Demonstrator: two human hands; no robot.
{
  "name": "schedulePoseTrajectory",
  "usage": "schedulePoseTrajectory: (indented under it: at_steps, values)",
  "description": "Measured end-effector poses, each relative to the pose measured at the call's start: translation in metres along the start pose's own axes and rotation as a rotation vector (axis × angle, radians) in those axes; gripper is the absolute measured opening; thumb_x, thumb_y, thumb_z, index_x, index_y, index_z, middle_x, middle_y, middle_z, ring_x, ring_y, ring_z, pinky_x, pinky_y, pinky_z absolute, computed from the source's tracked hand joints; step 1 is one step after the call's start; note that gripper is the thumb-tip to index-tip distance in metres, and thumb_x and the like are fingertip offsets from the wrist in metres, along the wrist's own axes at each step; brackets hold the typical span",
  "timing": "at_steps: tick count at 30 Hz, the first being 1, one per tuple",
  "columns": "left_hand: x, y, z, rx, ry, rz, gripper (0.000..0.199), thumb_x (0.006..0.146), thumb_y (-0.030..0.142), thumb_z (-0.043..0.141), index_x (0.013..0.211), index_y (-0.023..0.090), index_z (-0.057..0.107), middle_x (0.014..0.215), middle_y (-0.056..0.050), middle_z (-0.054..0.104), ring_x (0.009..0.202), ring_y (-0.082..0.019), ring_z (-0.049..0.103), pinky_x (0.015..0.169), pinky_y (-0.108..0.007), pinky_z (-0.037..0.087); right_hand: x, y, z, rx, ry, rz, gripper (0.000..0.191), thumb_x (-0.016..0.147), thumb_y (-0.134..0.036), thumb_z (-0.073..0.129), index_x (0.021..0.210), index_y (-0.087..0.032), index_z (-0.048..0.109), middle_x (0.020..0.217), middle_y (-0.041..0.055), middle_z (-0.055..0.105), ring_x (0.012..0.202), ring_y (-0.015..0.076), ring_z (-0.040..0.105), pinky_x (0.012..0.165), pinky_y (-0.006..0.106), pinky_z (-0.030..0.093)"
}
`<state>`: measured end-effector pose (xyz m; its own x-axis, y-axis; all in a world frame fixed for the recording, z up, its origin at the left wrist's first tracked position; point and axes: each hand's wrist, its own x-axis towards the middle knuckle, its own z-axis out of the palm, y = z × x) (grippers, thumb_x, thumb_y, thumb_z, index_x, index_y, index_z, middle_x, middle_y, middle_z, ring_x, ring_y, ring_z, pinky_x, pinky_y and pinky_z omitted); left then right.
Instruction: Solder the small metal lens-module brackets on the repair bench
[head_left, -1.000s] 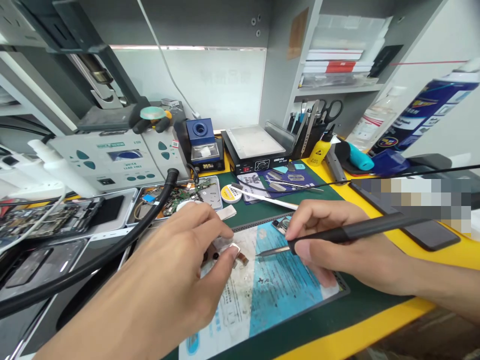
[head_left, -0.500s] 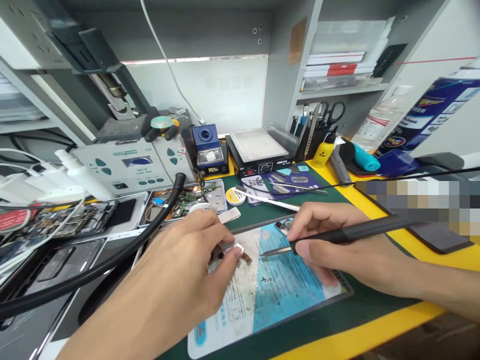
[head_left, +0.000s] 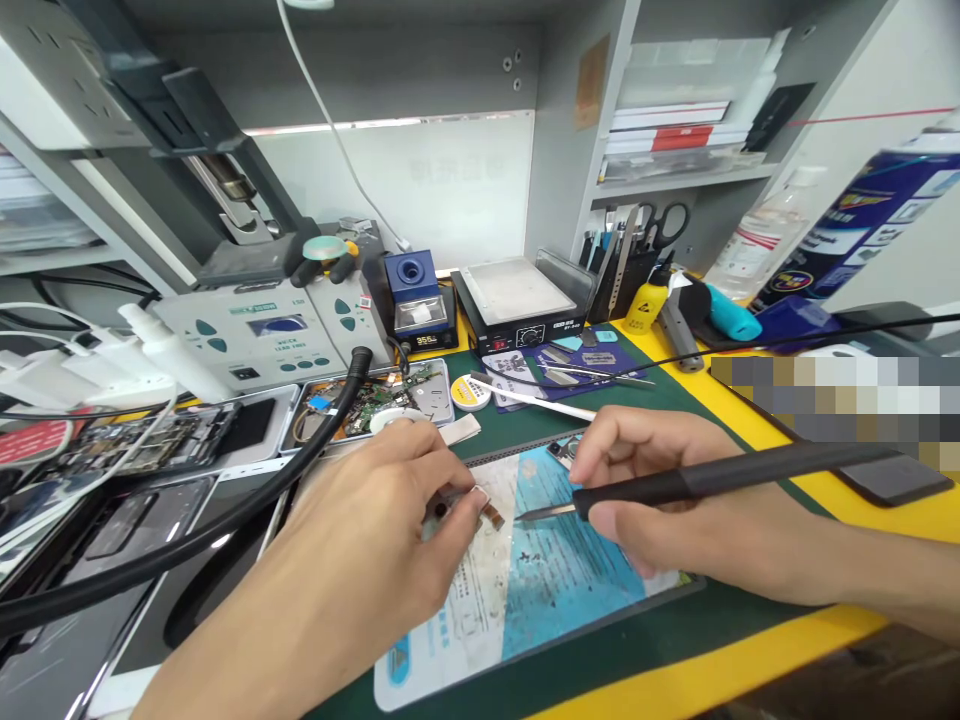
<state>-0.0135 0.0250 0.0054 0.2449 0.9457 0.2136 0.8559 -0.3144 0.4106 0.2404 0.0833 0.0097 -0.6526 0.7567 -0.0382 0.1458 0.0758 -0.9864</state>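
Between thumb and forefinger, my left hand (head_left: 409,505) pinches a small part with a brown flex cable (head_left: 492,514) sticking out to the right; most of the part is hidden by the fingers. My right hand (head_left: 660,500) is closed round the black handle of a soldering iron (head_left: 690,478). The iron's metal tip points left and ends just right of the flex cable, with a small gap between them. Both hands are over a worn blue-and-white work mat (head_left: 577,590). A small metal-and-black component (head_left: 564,450) lies on the mat behind my right fingers.
A thick black hose (head_left: 315,440) crosses on the left, over phone parts. Behind stand a tray of circuit boards (head_left: 439,395), a soldering station (head_left: 420,300) and a heating plate (head_left: 517,295). A round yellow-labelled tin (head_left: 471,392) and a white stick (head_left: 540,399) lie behind the mat.
The soldering iron's tip has moved slightly left and down, nearer the flex cable. My left hand keeps its pinch with hardly any shift.
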Motion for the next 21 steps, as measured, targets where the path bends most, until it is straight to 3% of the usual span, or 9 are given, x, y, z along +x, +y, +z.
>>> schedulePoseTrajectory:
  at_steps: [5,21]
  values:
    - [0.0018,0.0024,0.0002,-0.022,-0.008,0.004,0.024,0.099,0.035,0.056,0.086,0.031,0.076,0.088,0.0,0.065,0.076,-0.018,0.061,0.066,-0.034,0.043,-0.0037,-0.001,0.0024,-0.095,-0.015,-0.04,0.02,0.079,-0.004,0.073,0.089,-0.019,0.065,0.063,-0.0061,0.057,0.052,0.0073,0.047,0.047,0.017,0.037]
    - [0.0053,0.0054,0.0048,0.06,0.074,0.033,0.022,0.093,0.036,0.061,0.081,0.021,0.072,0.078,-0.004,0.064,0.072,-0.022,0.061,0.061,-0.035,0.044,-0.0093,0.0019,0.0059,-0.137,0.024,-0.053,0.015,0.081,-0.011,0.074,0.088,-0.021,0.066,0.071,-0.0022,0.059,0.055,0.0099,0.046,0.048,0.022,0.035]
